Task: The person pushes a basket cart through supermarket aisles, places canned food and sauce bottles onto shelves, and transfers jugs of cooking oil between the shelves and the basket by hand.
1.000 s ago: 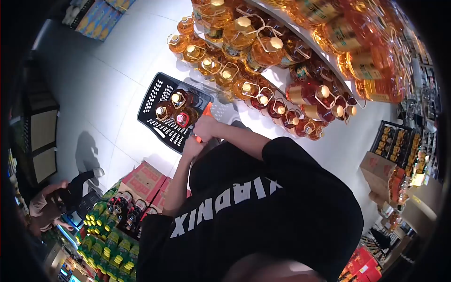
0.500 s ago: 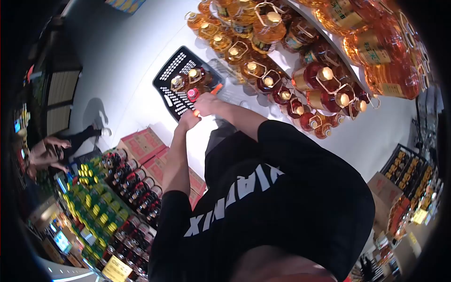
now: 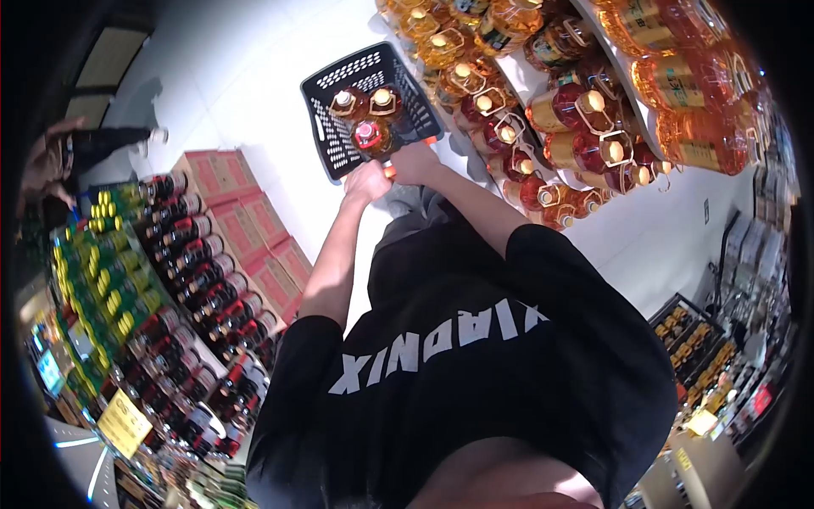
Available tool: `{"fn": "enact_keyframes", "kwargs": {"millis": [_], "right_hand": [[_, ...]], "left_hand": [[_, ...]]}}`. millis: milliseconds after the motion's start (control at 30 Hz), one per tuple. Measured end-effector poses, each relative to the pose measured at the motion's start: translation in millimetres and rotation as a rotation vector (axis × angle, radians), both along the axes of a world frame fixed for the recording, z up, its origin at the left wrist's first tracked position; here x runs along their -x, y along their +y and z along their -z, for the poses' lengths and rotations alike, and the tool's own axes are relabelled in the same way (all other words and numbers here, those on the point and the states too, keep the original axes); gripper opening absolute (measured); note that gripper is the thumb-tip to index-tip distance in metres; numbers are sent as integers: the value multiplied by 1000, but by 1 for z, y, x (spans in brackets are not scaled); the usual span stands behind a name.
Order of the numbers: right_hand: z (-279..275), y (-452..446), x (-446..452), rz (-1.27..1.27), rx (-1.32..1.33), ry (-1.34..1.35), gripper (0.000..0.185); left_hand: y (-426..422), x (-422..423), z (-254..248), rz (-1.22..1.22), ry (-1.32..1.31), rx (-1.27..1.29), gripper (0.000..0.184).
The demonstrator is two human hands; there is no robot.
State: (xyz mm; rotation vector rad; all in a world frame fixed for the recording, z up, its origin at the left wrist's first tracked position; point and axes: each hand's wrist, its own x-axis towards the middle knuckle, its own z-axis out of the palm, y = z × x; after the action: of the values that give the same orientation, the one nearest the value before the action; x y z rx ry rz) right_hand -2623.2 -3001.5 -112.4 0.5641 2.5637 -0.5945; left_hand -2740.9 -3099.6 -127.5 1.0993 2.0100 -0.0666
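Note:
A black basket (image 3: pixel 320 131) with perforated walls stands in front of my body and holds three large bottles. Two of them have pale caps and handles; the nearest bottle (image 3: pixel 370 136) has a red and white top. My left hand (image 3: pixel 367 181) is wrapped round the orange handle at the basket's near side. Close beside it, my right hand (image 3: pixel 415 163) grips the same handle, with an orange part showing past its far side. My fingers are closed, and most of the handle is hidden under them.
Shelves of large oil bottles (image 3: pixel 593 102) rise at the right. On the left are red cartons (image 3: pixel 225 178), dark bottles (image 3: pixel 208 271), green bottles (image 3: pixel 110 263) and a yellow price sign (image 3: pixel 125 422). Another person's leg (image 3: pixel 127 140) shows at the far left.
In the view, the basket and both my hands have shifted up and to the right. The left display shows more fully, and the other person is nearer the left edge. Both hands keep their hold.

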Motion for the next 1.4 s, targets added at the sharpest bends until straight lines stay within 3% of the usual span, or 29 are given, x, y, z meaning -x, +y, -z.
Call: {"fn": "enact_keyframes", "kwargs": {"millis": [67, 200, 300, 333, 400, 467, 567, 867, 1067, 1400], "right_hand": [[5, -19, -18, 2, -1, -30, 25], [0, -51, -54, -28, 4, 7, 26], [17, -68, -86, -80, -11, 120, 27], [20, -73, -103, -114, -32, 321, 26], [21, -83, -122, -138, 9, 213, 28], [12, -93, -143, -160, 40, 135, 28], [17, -105, -178, -189, 49, 127, 25], [-11, -118, -296, -351, 39, 128, 21], [-1, -133, -374, -427, 6, 107, 22], [2, -162, -487, -520, -47, 24, 27]], "left_hand": [[-17, -21, -17, -51, -7, 8, 36], [-40, -50, -2, 10, -29, 95, 40], [-65, -81, -8, -5, -45, 122, 41], [-70, -93, -11, -14, -50, 122, 41], [-89, -117, 6, -57, -49, 60, 44], [-100, -149, -8, -111, -28, 93, 45], [-121, -189, 23, -154, 29, 79, 45], [-163, -325, 45, -277, -8, 10, 40], [-176, -415, 8, -343, -45, -9, 45], [-203, -548, -5, -469, -1, 10, 42]]}}
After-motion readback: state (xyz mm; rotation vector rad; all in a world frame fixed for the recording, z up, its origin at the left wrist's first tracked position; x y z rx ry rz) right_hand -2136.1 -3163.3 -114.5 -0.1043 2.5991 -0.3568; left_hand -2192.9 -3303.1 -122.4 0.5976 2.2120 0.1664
